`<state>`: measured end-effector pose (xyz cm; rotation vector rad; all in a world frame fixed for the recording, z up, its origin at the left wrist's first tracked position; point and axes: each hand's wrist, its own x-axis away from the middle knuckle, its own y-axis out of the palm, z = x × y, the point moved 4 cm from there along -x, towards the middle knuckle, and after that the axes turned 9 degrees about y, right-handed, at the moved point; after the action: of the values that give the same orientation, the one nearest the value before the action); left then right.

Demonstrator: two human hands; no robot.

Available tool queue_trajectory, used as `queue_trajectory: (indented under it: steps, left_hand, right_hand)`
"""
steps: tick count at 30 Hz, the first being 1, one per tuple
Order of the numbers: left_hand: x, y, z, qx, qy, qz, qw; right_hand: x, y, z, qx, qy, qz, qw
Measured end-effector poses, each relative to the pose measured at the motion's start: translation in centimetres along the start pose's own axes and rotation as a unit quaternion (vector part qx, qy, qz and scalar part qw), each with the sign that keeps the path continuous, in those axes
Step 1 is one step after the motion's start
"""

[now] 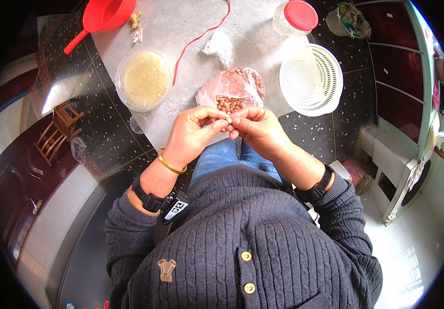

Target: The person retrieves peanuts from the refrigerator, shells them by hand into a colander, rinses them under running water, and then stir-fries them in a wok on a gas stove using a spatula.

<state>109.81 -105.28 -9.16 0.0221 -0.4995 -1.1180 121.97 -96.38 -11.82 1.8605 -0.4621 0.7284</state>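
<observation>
My left hand (pixel 193 130) and my right hand (pixel 261 133) meet over the near edge of the table, thumbs and fingertips pinched together. Between them is a small whitish piece (pixel 228 120), nut-sized, mostly covered by the fingers; it looks like a skinned peanut. Just beyond the fingertips lies an opened clear plastic bag (pixel 209 92) of reddish-brown peanuts (pixel 230 104). To the left stands a round clear container (pixel 143 80) with pale yellowish contents. A white slotted plastic basket (pixel 309 77) sits to the right, by the table's edge.
On the grey table (pixel 191 20) are a red long-handled dipper (pixel 106 14), a ginger piece (pixel 135 20), a red cord (pixel 196 38), a crumpled clear bag (pixel 220 47) and a red-lidded jar (pixel 299 18). A lined bin (pixel 349 21) and wooden chair (pixel 62 131) stand on the floor.
</observation>
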Motion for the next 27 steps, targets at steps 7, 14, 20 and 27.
queue_trajectory:
  steps: [7,14,20,27]
  left_hand:
    - [-0.2,-0.1,-0.2,0.009,-0.009,0.007,1.000]
    - [-0.6,-0.1,0.0,-0.014,-0.026,-0.014,0.999]
    - [-0.9,0.0,0.5,-0.023,-0.026,-0.035,0.999]
    - [-0.9,0.3,0.2,-0.009,-0.007,-0.017,1.000]
  right_hand:
    - [0.1,0.2,-0.7,0.059,-0.060,0.018,0.996]
    - [0.9,0.8,-1.4,0.254,-0.115,0.095,0.956]
    - [1.2,0.8,-1.8,0.325,-0.126,0.103,0.932]
    - [1.2,0.9,-2.3,0.427,-0.221,0.135,0.867]
